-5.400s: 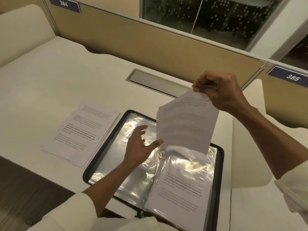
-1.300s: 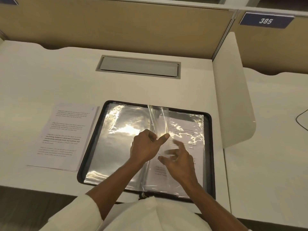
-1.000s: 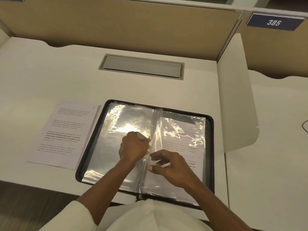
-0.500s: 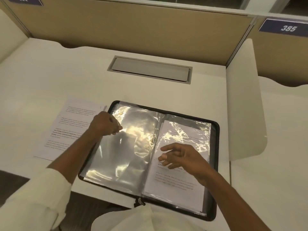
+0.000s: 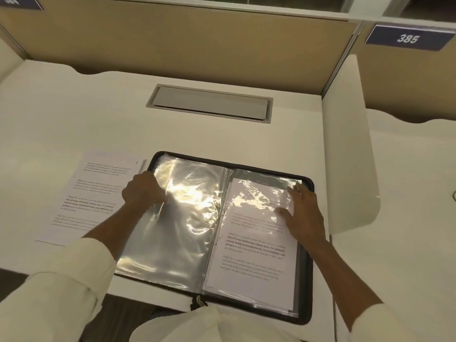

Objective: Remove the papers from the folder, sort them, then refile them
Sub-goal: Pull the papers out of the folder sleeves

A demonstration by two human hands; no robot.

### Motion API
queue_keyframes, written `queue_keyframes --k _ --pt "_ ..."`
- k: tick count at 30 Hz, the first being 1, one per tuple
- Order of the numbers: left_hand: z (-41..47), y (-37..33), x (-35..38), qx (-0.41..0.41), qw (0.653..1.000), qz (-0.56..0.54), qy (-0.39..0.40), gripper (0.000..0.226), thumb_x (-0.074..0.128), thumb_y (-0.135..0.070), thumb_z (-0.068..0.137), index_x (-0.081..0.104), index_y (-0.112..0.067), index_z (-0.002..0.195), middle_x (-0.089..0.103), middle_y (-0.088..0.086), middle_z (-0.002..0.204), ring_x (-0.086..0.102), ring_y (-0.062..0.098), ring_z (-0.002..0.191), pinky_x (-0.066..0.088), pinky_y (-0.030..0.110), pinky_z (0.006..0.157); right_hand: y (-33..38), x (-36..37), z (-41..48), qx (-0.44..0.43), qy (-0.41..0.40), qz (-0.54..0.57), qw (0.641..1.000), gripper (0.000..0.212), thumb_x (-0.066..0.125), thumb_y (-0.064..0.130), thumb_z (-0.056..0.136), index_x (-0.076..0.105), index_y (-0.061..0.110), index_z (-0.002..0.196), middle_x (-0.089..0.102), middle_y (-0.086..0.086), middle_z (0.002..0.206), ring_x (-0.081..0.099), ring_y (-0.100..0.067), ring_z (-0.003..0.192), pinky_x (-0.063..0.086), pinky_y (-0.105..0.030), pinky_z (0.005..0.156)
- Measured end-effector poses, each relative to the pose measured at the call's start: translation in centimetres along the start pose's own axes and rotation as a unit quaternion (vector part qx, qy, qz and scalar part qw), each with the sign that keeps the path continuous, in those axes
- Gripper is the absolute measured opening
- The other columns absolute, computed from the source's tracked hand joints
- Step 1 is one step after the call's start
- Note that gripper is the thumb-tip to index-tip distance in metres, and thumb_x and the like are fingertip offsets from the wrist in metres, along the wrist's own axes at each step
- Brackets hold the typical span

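The left hand (image 5: 144, 191) hides its own fingertips under the knuckles where it pinches the clear plastic sleeve page (image 5: 187, 230). Glare obscures the top lines of the white printed sheet (image 5: 254, 257) filed on the right; the right hand (image 5: 304, 215) covers its right edge. Print on the loose white paper stack (image 5: 91, 191) is illegible. The dark blue number plate (image 5: 21, 2) is cut off at the top-left corner.
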State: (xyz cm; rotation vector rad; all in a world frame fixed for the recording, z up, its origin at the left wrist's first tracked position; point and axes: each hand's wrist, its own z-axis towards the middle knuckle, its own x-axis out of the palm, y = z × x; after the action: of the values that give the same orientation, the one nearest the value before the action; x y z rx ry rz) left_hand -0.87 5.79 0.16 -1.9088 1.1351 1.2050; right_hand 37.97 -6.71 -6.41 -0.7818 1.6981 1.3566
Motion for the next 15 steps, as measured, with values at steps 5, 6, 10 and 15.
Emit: queue_keyframes --k 5,6,10,15 --pt "-1.2 -0.8 1.5 0.034 0.990 0.094 -0.105 0.050 0.082 -0.034 0.089 0.053 -0.009 0.122 0.069 0.005 0.109 0.074 0.029 0.103 0.049 0.034 0.073 -0.7 0.5 1.7 -0.003 0.032 -0.042 0.999 0.082 0.068 0.042 0.100 0.027 0.015 0.165 0.020 -0.006 0.174 0.017 -0.027 0.161 0.027 -0.053 0.127" --pt "-1.2 -0.8 1.7 0.043 0.987 0.106 -0.113 0.046 0.080 -0.033 0.090 0.056 -0.010 0.121 0.070 0.004 0.108 0.074 0.029 0.103 0.049 0.034 0.073 -0.6 0.6 1.8 -0.003 0.035 -0.044 0.998 0.082 0.068 0.042 0.100 0.026 0.014 0.166 0.021 -0.006 0.173 0.018 -0.026 0.161 0.026 -0.053 0.127" --pt "-1.0 -0.4 1.6 0.022 0.989 0.107 -0.102 0.032 0.076 -0.024 0.092 0.065 -0.010 0.119 0.071 0.008 0.110 0.073 0.032 0.104 0.043 0.034 0.072 -0.4 0.5 1.7 -0.021 0.006 -0.047 0.999 0.081 0.080 0.032 0.092 0.039 0.012 0.158 0.044 -0.009 0.162 0.038 -0.030 0.151 0.036 -0.053 0.121" --pt "-0.8 -0.2 1.0 -0.002 0.990 0.105 -0.089 0.051 0.088 -0.039 0.082 0.066 -0.014 0.120 0.071 0.006 0.112 0.071 0.030 0.107 0.049 0.037 0.088 1.1 -0.8 1.4 0.011 -0.044 0.028 0.999 0.066 0.088 0.020 0.083 0.054 0.018 0.139 0.063 -0.006 0.133 0.060 -0.029 0.119 0.055 -0.049 0.098"
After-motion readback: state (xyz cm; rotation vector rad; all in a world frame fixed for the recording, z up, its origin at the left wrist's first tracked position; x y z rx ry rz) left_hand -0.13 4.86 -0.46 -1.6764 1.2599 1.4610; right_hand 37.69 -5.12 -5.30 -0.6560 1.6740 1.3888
